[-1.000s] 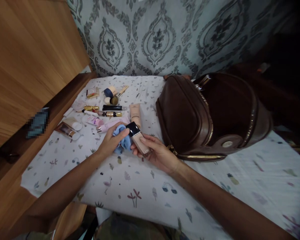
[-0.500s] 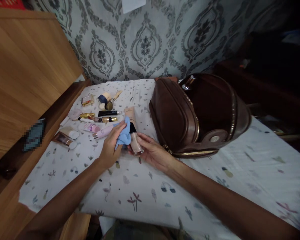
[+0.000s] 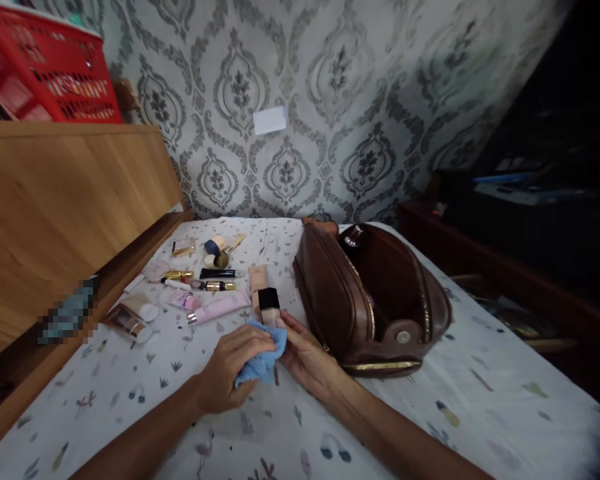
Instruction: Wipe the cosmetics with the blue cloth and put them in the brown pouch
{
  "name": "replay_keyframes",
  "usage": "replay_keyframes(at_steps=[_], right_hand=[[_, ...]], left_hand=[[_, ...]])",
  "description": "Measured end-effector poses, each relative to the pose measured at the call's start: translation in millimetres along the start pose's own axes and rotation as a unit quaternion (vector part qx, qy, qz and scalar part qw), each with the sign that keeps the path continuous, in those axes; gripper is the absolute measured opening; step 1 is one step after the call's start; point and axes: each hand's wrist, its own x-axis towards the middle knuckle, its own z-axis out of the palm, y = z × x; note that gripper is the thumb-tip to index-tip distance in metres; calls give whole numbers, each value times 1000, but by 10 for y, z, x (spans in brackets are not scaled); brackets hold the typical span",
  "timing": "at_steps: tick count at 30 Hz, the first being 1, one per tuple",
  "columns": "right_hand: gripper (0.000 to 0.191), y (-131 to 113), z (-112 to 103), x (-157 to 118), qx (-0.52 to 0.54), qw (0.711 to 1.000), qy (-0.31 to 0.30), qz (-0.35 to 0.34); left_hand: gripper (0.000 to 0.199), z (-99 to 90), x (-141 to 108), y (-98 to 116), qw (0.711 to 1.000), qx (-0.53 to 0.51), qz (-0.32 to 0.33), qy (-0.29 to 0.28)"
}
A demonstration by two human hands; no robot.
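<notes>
My right hand point(image 3: 307, 353) grips a foundation bottle point(image 3: 269, 305) with a black cap, held upright above the patterned cloth. Wrapped around a light blue cloth point(image 3: 263, 357), my left hand point(image 3: 233, 367) presses it against the bottle's lower part, which is hidden behind it. Just behind the bottle lies a beige tube point(image 3: 258, 277). To the left are a pink tube point(image 3: 220, 307), a black tube point(image 3: 221, 273) and a gold-capped tube point(image 3: 219, 285). A brown leather bag point(image 3: 330, 293) stands unzipped beside my right hand, with a shiny-capped item point(image 3: 353, 236) inside.
Farther left lie a brown tube point(image 3: 127, 323), a compact point(image 3: 184, 247), a round jar point(image 3: 214, 246) and brushes point(image 3: 237, 243). A wooden panel point(image 3: 75, 187) borders the left side, with a red basket point(image 3: 75, 73) on top. Patterned wallpaper point(image 3: 285, 173) rises behind.
The cloth in my left hand has moved from the bottle's cap end down to its lower part. The bottle now stands cap upward. The view has tilted up, showing more wall and the red basket.
</notes>
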Motion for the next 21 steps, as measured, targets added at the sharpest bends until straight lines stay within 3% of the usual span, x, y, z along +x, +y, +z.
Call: replay_keyframes(at_steps=[4, 6, 9, 12, 14, 16, 21], right_hand=[[41, -31, 56, -47, -37, 999, 6, 2], [44, -43, 83, -80, -52, 998, 17, 3], [46, -40, 109, -123, -74, 997, 26, 11], [49, -19, 123, -150, -88, 996, 27, 12], [52, -6, 135, -157, -93, 995, 12, 15], [52, 4, 145, -152, -91, 996, 1, 15], [48, 15, 123, -105, -42, 999, 22, 5]], left_hand=[[33, -19, -25, 30, 994, -80, -77, 12], [29, -40, -46, 27, 989, -88, -112, 44], [27, -79, -64, 13, 981, -34, -142, 130], [33, -98, -63, -20, 972, 38, -130, 190], [38, -90, -62, -58, 975, 68, -103, 185], [40, -70, -66, -99, 983, 88, -72, 145], [40, -19, -77, -126, 992, 100, -31, 72]])
